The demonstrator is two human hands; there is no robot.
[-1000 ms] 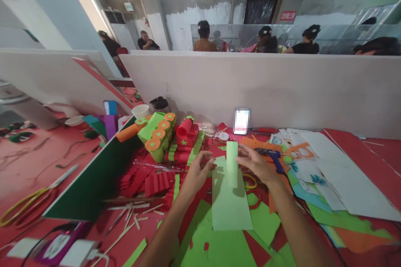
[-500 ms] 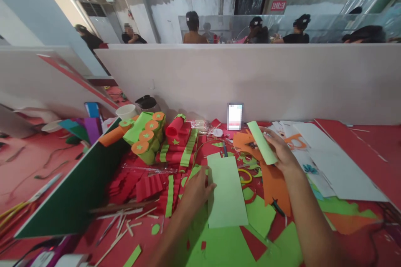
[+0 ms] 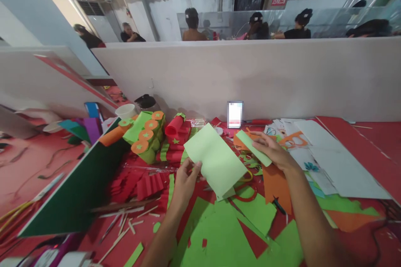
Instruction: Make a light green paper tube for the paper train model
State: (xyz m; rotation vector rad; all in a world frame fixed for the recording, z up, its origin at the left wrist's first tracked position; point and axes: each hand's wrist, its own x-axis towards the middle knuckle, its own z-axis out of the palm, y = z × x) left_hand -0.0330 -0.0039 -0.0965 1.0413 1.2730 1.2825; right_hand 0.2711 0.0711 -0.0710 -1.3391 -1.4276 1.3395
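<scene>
My left hand pinches the left corner of a pale green paper rectangle, thumb on top, and the sheet is raised and tilted over the table. A small piece of the same colour peeks out under its lower corner. In my right hand is a rolled green paper tube, held at its right side between thumb and fingers. The tube and the sheet are apart. Beneath them lie large bright green paper pieces and an orange sheet.
At the left stand a green model with orange star-topped rolls and a red model. Also here are a dark green board, sticks, a lit phone, a dark-handled tool and white sheets. People sit beyond the partition.
My left hand has lifted the pale green sheet off the table and turned it, its top now leaning left. The tube in my right hand has moved slightly left and tipped flatter.
</scene>
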